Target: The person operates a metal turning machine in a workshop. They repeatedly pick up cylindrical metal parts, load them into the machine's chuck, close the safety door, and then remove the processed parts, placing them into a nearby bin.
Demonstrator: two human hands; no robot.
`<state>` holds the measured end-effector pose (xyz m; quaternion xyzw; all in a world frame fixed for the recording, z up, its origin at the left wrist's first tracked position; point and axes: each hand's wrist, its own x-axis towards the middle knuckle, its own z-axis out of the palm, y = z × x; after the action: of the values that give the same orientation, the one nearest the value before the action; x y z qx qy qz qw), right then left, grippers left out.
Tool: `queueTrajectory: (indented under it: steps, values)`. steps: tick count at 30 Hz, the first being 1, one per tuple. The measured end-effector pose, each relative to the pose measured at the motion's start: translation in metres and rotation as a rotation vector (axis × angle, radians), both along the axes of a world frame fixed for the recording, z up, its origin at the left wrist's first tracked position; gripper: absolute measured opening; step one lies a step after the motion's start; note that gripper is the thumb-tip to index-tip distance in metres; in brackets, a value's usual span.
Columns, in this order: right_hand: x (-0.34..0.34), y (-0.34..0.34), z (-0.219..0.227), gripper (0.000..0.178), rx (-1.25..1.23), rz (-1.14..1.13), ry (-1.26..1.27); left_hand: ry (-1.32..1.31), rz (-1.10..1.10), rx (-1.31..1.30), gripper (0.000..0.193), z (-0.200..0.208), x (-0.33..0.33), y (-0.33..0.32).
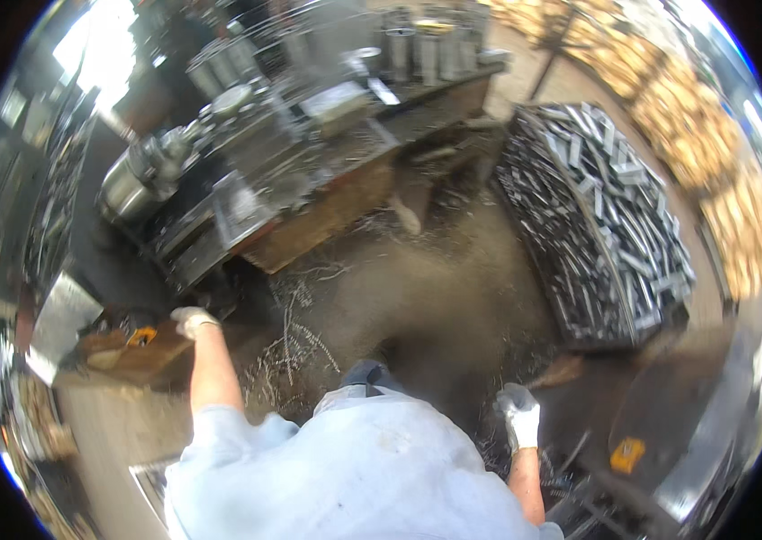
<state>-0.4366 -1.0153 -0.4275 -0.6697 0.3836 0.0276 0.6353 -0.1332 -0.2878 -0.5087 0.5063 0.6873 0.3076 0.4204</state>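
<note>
My left hand, in a pale work glove, reaches out to the left beside the dark base of a lathe-like machine. Its fingers are smeared, and nothing can be made out in them. My right hand hangs low at my right side in a white glove with darkened fingers. Motion blur hides how its fingers are set, and I see no object in it. Beyond that hand stands a large dark metal bin heaped with short metal pieces.
Curly metal shavings litter the floor ahead. Metal cylinders stand on the far end of the machine bench. Stacked tan bundles line the far right. Yellow objects lie at right and left.
</note>
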Motion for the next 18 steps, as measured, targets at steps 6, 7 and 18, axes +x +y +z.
queueTrajectory:
  steps: [6, 7, 18]
  values:
    - [0.157, 0.032, -0.014, 0.038, -0.171, 0.504, 0.060, 0.300, 0.033, 0.322, 0.058, 0.064, -0.132, 0.081]
    - [0.173, 0.034, -0.015, 0.039, -0.213, 0.570, 0.076, 0.320, -0.033, 0.318, 0.057, 0.068, -0.140, 0.083]
    - [0.258, -0.006, -0.071, 0.050, -0.383, 0.786, 0.130, 1.112, -0.825, 0.328, 0.055, -0.074, -0.094, 0.030]
